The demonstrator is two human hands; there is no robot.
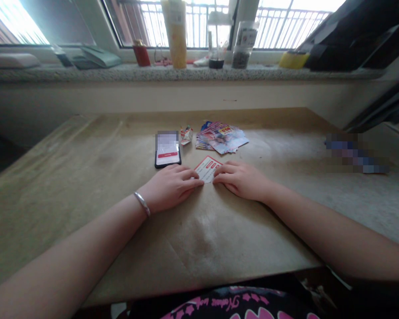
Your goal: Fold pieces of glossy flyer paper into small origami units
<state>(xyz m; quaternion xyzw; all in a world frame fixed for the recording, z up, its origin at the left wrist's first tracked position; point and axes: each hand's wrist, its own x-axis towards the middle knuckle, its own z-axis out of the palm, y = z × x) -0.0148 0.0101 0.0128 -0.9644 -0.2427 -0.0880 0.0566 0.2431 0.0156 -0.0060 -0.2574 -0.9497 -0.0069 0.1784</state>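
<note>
A small white card with red print (207, 168) lies flat on the brown table (86, 177). My left hand (170, 187) and my right hand (241, 179) rest on either side of its near edge, fingers curled and fingertips pressed onto the card. A silver bracelet (142, 204) circles my left wrist. A black phone (167, 150) with a lit screen lies just beyond my left hand.
A fanned stack of colourful cards (221, 136) and a small crumpled wrapper (186, 135) lie beyond the phone. A blurred item (355, 153) sits at the table's right. The stone windowsill (119, 73) carries a yellow bottle (175, 33), a red cup (141, 54) and jars.
</note>
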